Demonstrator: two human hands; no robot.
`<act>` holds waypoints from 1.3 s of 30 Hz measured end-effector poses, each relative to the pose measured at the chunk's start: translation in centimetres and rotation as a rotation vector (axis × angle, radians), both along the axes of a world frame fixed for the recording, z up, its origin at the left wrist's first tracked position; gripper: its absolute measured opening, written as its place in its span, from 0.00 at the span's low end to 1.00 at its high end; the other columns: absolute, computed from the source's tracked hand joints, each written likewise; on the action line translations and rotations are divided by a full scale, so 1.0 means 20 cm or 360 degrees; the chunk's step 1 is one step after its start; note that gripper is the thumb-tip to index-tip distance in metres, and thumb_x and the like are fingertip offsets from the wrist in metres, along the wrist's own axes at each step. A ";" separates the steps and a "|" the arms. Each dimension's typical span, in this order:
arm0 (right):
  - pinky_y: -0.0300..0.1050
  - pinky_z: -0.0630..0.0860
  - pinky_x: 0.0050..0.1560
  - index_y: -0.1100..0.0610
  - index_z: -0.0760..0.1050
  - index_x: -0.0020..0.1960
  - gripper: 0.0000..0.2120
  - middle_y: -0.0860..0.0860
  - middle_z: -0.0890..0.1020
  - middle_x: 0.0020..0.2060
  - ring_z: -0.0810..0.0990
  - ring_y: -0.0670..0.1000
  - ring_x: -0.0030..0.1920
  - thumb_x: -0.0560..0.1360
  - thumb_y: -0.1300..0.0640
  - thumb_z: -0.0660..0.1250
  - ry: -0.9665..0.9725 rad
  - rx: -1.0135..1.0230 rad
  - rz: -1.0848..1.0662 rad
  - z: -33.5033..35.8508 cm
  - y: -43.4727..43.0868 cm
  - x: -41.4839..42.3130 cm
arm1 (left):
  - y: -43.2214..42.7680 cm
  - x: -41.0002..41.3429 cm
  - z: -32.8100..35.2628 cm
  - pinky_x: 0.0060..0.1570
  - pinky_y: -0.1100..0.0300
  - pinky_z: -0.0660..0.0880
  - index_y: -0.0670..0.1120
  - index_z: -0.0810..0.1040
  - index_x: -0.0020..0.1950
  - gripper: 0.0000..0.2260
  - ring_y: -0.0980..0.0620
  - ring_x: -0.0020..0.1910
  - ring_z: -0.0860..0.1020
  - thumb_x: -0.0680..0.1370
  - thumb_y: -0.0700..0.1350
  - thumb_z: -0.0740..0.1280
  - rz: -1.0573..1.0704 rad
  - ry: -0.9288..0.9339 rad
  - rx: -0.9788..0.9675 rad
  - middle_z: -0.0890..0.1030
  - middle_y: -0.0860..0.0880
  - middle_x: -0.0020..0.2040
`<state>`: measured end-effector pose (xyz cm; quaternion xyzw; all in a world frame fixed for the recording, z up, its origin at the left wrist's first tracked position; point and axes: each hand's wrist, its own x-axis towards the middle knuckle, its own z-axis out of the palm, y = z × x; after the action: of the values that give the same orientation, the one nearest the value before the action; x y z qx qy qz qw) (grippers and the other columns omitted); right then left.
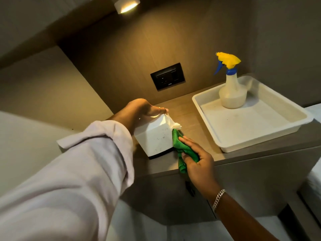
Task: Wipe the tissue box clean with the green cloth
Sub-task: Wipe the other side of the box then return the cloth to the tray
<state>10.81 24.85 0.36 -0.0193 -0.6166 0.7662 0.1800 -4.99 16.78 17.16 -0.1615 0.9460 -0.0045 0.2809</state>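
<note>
My left hand [139, 110] grips the top of the box [154, 136], fingers curled over its far upper edge beside the protruding tissue [172, 123]. I judge this hold braces the box against the push of wiping. The box stands on the shelf [196, 122], left of the tray [260, 136]. My right hand [198, 160] is closed on the bunched cloth [182, 148], thumb on top, pressing it against the right side of the box. The near face shows dark specks, not yet wiped. The box sits between my hands: left above, right beside. The bottle [231, 91] stands in the tray, well apart.
</note>
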 end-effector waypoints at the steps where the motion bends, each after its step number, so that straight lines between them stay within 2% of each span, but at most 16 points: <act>1: 0.25 0.69 0.57 0.50 0.78 0.60 0.24 0.48 0.77 0.64 0.73 0.44 0.64 0.71 0.72 0.66 -0.0007 -0.0001 -0.0004 0.00 -0.01 -0.01 | -0.01 0.00 0.00 0.57 0.50 0.69 0.37 0.68 0.50 0.35 0.42 0.38 0.73 0.71 0.71 0.59 0.0023 -0.0017 -0.0013 0.74 0.42 0.41; 3: 0.23 0.68 0.56 0.49 0.77 0.60 0.24 0.48 0.76 0.65 0.73 0.44 0.65 0.71 0.72 0.66 -0.0026 0.0012 -0.0026 -0.01 -0.03 -0.03 | -0.05 -0.03 -0.01 0.57 0.48 0.75 0.36 0.70 0.55 0.42 0.39 0.45 0.78 0.65 0.75 0.63 0.0100 -0.0048 0.0025 0.77 0.39 0.48; 5: 0.23 0.68 0.55 0.49 0.77 0.61 0.24 0.48 0.76 0.65 0.72 0.44 0.66 0.71 0.72 0.65 -0.0030 0.0028 -0.0049 -0.01 -0.04 -0.04 | -0.10 -0.06 -0.02 0.55 0.44 0.78 0.39 0.70 0.65 0.49 0.36 0.54 0.80 0.59 0.77 0.65 0.0159 -0.0061 0.0059 0.78 0.37 0.58; 8: 0.25 0.69 0.56 0.51 0.77 0.61 0.24 0.48 0.75 0.66 0.72 0.44 0.66 0.72 0.72 0.65 -0.0019 0.0044 -0.0055 -0.01 -0.05 -0.05 | -0.18 -0.07 -0.05 0.60 0.41 0.75 0.44 0.60 0.75 0.49 0.33 0.65 0.74 0.65 0.76 0.58 -0.0001 -0.0059 -0.0044 0.71 0.37 0.70; 11: 0.25 0.69 0.56 0.51 0.77 0.62 0.23 0.47 0.75 0.66 0.72 0.44 0.65 0.72 0.71 0.65 -0.0020 0.0068 -0.0099 -0.01 -0.09 -0.07 | -0.30 -0.10 -0.12 0.74 0.41 0.52 0.46 0.40 0.78 0.37 0.39 0.78 0.51 0.77 0.67 0.47 -0.0721 0.0017 -0.0023 0.47 0.44 0.80; 13: 0.24 0.69 0.57 0.51 0.76 0.63 0.23 0.47 0.75 0.66 0.72 0.45 0.66 0.72 0.70 0.66 -0.0060 0.0071 -0.0207 -0.01 -0.13 -0.09 | -0.42 -0.12 -0.18 0.76 0.45 0.44 0.48 0.34 0.76 0.33 0.46 0.79 0.41 0.79 0.63 0.43 -0.1260 0.0120 0.0076 0.38 0.48 0.80; 15: 0.25 0.69 0.57 0.49 0.74 0.65 0.24 0.47 0.74 0.67 0.71 0.45 0.67 0.73 0.68 0.66 -0.0119 0.0100 -0.0303 -0.01 -0.19 -0.11 | -0.52 -0.15 -0.23 0.77 0.46 0.41 0.50 0.32 0.76 0.30 0.51 0.77 0.36 0.80 0.61 0.41 -0.1599 0.0281 0.0181 0.34 0.50 0.79; 18: 0.24 0.70 0.54 0.46 0.70 0.67 0.26 0.47 0.70 0.70 0.68 0.46 0.68 0.74 0.66 0.66 -0.0179 0.0116 -0.0456 -0.01 -0.33 -0.13 | -0.57 -0.19 -0.29 0.77 0.46 0.39 0.52 0.34 0.76 0.28 0.53 0.77 0.35 0.79 0.59 0.40 -0.1972 0.0486 0.0337 0.35 0.51 0.79; 21: 0.38 0.74 0.61 0.44 0.70 0.65 0.27 0.46 0.67 0.72 0.65 0.47 0.70 0.73 0.68 0.64 -0.0227 0.0143 -0.0637 -0.01 -0.51 -0.14 | -0.55 -0.23 -0.32 0.76 0.50 0.36 0.51 0.40 0.78 0.28 0.55 0.77 0.35 0.79 0.58 0.41 -0.2289 0.0550 0.0507 0.38 0.52 0.79; 25: 0.28 0.70 0.60 0.42 0.71 0.64 0.28 0.39 0.66 0.69 0.66 0.38 0.69 0.72 0.68 0.61 -0.0145 0.0323 -0.0608 -0.05 -0.77 -0.09 | -0.54 -0.28 -0.34 0.76 0.51 0.36 0.50 0.42 0.78 0.31 0.55 0.78 0.36 0.78 0.62 0.39 -0.2467 0.0545 0.0676 0.39 0.51 0.80; 28: 0.22 0.69 0.54 0.42 0.73 0.61 0.29 0.35 0.67 0.66 0.64 0.26 0.64 0.71 0.72 0.61 -0.0132 0.0169 -0.0742 -0.04 -0.79 -0.08 | -0.54 -0.29 -0.36 0.77 0.49 0.38 0.50 0.42 0.78 0.31 0.55 0.78 0.38 0.78 0.61 0.39 -0.2494 0.0557 0.0715 0.41 0.51 0.80; 29: 0.20 0.68 0.51 0.41 0.73 0.60 0.29 0.36 0.67 0.65 0.63 0.25 0.63 0.72 0.73 0.61 -0.0134 0.0094 -0.0845 -0.02 -0.76 -0.09 | -0.55 -0.29 -0.36 0.77 0.49 0.40 0.49 0.43 0.78 0.31 0.55 0.78 0.39 0.78 0.60 0.40 -0.2500 0.0568 0.0723 0.42 0.50 0.80; 31: 0.20 0.69 0.51 0.41 0.72 0.60 0.28 0.37 0.68 0.65 0.66 0.30 0.64 0.73 0.72 0.61 -0.0114 0.0011 -0.1008 0.04 -0.67 -0.14 | -0.55 -0.29 -0.36 0.77 0.48 0.44 0.48 0.45 0.78 0.31 0.53 0.79 0.42 0.77 0.60 0.40 -0.2502 0.0590 0.0747 0.45 0.49 0.80; 33: 0.28 0.73 0.56 0.43 0.71 0.63 0.26 0.40 0.68 0.66 0.67 0.40 0.67 0.74 0.70 0.62 -0.0103 0.0014 -0.1056 0.08 -0.61 -0.21 | -0.55 -0.30 -0.36 0.77 0.47 0.46 0.48 0.45 0.78 0.32 0.53 0.79 0.44 0.77 0.60 0.40 -0.2498 0.0598 0.0773 0.46 0.48 0.80; 36: 0.49 0.76 0.61 0.45 0.71 0.66 0.26 0.44 0.67 0.71 0.67 0.47 0.68 0.73 0.68 0.62 -0.0172 0.0137 -0.1128 0.08 -0.67 -0.28 | -0.55 -0.32 -0.38 0.77 0.46 0.49 0.48 0.46 0.78 0.31 0.53 0.79 0.45 0.77 0.59 0.41 -0.2511 0.0613 0.0788 0.47 0.48 0.80; 39: 0.54 0.77 0.60 0.41 0.70 0.65 0.28 0.44 0.65 0.72 0.65 0.48 0.70 0.73 0.66 0.62 -0.0202 0.0311 -0.1174 0.03 -0.85 -0.25 | -0.55 -0.34 -0.39 0.77 0.46 0.51 0.47 0.46 0.78 0.30 0.53 0.79 0.46 0.78 0.58 0.42 -0.2516 0.0625 0.0828 0.48 0.48 0.80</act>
<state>5.72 7.83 0.94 -0.2699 -0.6483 0.5848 0.4060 -11.77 5.81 9.39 0.6176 0.7832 0.0462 0.0545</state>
